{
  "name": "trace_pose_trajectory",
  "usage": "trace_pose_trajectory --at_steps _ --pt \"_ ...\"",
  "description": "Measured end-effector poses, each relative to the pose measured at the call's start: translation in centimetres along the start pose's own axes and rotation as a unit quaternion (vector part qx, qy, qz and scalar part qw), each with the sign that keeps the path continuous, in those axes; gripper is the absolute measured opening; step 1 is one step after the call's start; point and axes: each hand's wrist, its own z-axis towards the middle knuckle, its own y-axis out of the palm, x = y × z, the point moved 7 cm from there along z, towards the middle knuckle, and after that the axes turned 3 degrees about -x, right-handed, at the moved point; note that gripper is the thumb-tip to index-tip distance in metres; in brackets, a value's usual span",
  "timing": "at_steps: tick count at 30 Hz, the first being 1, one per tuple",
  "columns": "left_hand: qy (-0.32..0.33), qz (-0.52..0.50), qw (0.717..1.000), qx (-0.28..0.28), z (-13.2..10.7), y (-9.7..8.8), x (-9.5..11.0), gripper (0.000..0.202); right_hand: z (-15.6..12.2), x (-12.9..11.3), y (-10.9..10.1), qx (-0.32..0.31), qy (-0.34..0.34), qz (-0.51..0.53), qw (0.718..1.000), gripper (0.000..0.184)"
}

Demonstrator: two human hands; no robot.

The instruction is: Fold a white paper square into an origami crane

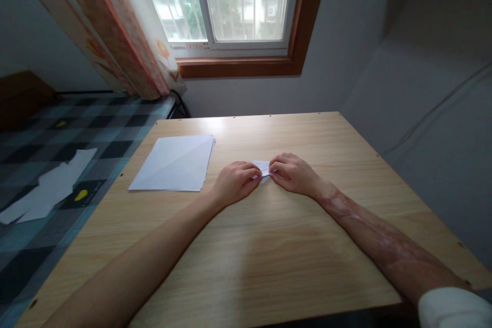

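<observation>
A small folded piece of white paper (263, 168) lies on the wooden table (269, 246) near its middle. My left hand (235, 181) is curled, its fingertips pinching the paper's left side. My right hand (292, 172) is curled too and pinches the paper's right side. Most of the paper is hidden under my fingers. Both forearms reach in from the near edge.
A stack of white sheets (175, 162) lies on the table to the left of my hands. Left of the table is a checked bed cover (46, 164) with loose paper scraps (46, 189). A window (230, 0) and curtain (115, 25) are behind.
</observation>
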Motion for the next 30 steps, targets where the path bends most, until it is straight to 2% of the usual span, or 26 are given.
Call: trace_pose_trajectory --at_steps 8,18,25,30 --pt "-0.019 0.022 0.999 0.02 -0.07 -0.21 -0.12 0.008 -0.07 0.11 0.14 -0.012 0.01 0.004 1.0 0.01" --pt "-0.036 0.024 0.999 0.014 -0.07 -0.3 -0.15 0.003 -0.16 0.35 0.35 -0.009 0.011 0.003 1.0 0.01" --pt "-0.088 0.035 0.995 0.03 -0.13 -0.49 -0.84 0.037 -0.15 0.21 0.26 -0.009 0.011 0.006 1.0 0.011" --pt "-0.073 0.035 0.997 0.007 0.06 -0.35 -0.62 0.032 -0.17 0.25 0.27 -0.009 0.009 0.003 1.0 0.011"
